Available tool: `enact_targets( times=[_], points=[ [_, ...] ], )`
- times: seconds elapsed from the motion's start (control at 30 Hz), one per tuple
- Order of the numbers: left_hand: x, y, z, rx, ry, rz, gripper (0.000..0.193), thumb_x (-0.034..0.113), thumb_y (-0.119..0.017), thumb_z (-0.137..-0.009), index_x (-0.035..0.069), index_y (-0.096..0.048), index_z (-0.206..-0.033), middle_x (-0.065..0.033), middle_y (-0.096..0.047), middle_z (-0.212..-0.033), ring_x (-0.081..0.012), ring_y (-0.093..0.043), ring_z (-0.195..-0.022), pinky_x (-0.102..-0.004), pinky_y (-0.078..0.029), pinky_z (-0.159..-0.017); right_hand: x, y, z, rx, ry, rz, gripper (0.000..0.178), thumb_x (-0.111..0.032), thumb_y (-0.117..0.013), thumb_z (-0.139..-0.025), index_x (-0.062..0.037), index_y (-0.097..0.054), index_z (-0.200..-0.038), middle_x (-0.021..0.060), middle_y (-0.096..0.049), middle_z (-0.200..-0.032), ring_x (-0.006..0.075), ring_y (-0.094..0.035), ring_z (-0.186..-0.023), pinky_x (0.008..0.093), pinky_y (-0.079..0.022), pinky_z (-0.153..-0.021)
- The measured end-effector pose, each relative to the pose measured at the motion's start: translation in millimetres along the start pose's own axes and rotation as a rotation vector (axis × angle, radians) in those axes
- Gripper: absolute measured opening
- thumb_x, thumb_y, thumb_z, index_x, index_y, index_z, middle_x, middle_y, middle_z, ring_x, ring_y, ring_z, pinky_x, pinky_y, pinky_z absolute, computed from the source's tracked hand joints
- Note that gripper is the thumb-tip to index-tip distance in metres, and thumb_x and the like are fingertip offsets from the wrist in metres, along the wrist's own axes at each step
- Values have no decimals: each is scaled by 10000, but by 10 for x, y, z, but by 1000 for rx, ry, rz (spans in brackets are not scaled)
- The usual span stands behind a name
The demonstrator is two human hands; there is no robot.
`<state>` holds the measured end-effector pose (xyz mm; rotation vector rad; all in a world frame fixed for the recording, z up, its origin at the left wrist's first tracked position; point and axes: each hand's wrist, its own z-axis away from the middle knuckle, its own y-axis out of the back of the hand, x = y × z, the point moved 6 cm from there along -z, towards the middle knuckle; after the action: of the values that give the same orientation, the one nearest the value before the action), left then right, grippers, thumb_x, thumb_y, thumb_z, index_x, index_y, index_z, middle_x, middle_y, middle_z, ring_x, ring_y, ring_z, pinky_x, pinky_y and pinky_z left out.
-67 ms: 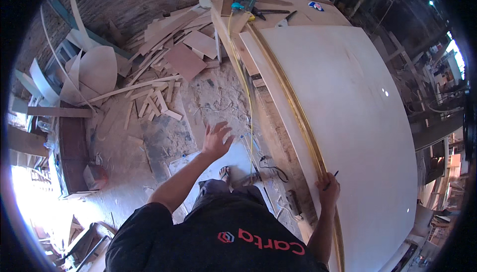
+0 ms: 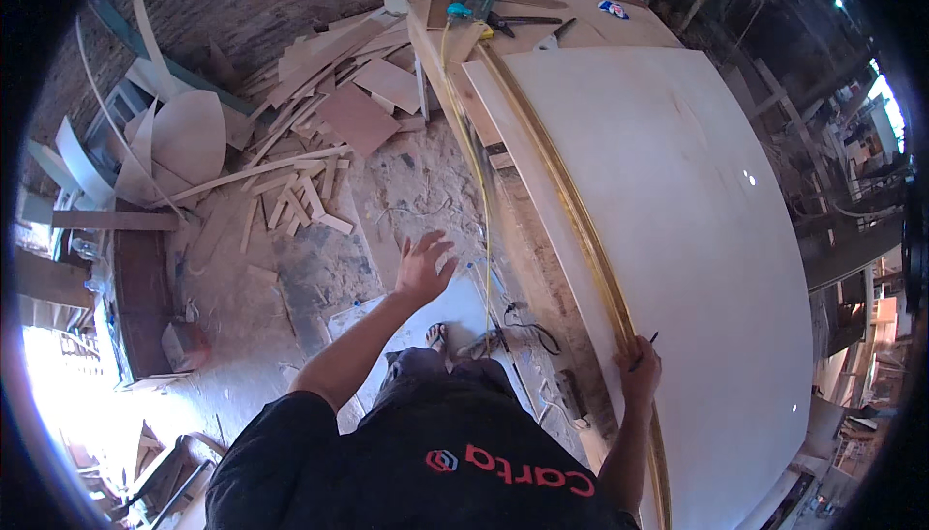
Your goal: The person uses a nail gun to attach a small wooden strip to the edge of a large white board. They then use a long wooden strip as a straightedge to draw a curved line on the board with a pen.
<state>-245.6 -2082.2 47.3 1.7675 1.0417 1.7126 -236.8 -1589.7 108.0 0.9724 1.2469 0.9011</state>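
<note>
Left hand (image 2: 426, 267): near the middle of the frame, over the floor, fingers spread and loosely curled, nothing in its grasp. Right hand (image 2: 641, 372): lower right of centre, fingers closed on a thin dark pen-like stick (image 2: 654, 338) whose tip points to the upper right. The same hand lies over the long, narrow, gold-coloured strip (image 2: 588, 230); contact looks likely, but whether the fingers also clasp it cannot be told. Position of strip: along the left part of the large, smooth, whitish flat panel (image 2: 706, 220), running in a bent course from upper centre to the lower edge of the frame, with a narrow margin of panel showing to its left. Panel fills most of the right half, on a wooden bench. Progress, judged from the layout: panel and strip are already laid out, and the stick is in hand; no drawn line or cut along the strip can be made out, so any such work reads as not yet done. At upper centre, beyond the panel: a teal and dark power tool (image 2: 469, 2). Upper left of centre, on the floor: a heap of pale and reddish-brown wooden offcuts (image 2: 360, 119).
</note>
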Motion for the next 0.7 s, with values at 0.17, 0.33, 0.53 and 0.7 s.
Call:
enact_targets(
  times=[0.17,0.33,0.53,0.7],
  points=[
    [277,-116,-700,55,-53,19,367,300,-681,-883,120,-662,-1201,-102,-536,-1378,-302,-513,-1289,-646,-254,-1121,-83,29,-83,59,63,16,523,-186,-852,-693,-76,-645,-1161,141,-697,-1054,366,-614,-1034,461,-492,-911],
    [501,-248,-1218,43,-153,9,426,324,-696,-866,117,-642,-1235,-108,-527,-1378,-314,-503,-1296,-636,-246,-1135,-21,-30,-128,3,27,29,432,-156,-827,-720,-75,-663,-1111,132,-705,-1017,362,-632,-979,464,-501,-893],
    [728,-442,-1968,-48,-343,-40,559,387,-738,-820,140,-602,-1303,-106,-469,-1443,-309,-433,-1362,-630,-207,-1166,-29,-14,-157,35,33,-31,337,-133,-790,-755,-77,-676,-1067,139,-708,-972,357,-655,-940,454,-519,-842],
    [843,-653,-2674,-232,-609,-232,700,455,-778,-765,187,-550,-1370,-63,-432,-1494,-263,-322,-1447,-633,-125,-1193,-71,-24,-143,78,-45,-36,301,-118,-770,-768,-70,-675,-1050,149,-707,-949,351,-666,-917,439,-524,-823]
  ],
)
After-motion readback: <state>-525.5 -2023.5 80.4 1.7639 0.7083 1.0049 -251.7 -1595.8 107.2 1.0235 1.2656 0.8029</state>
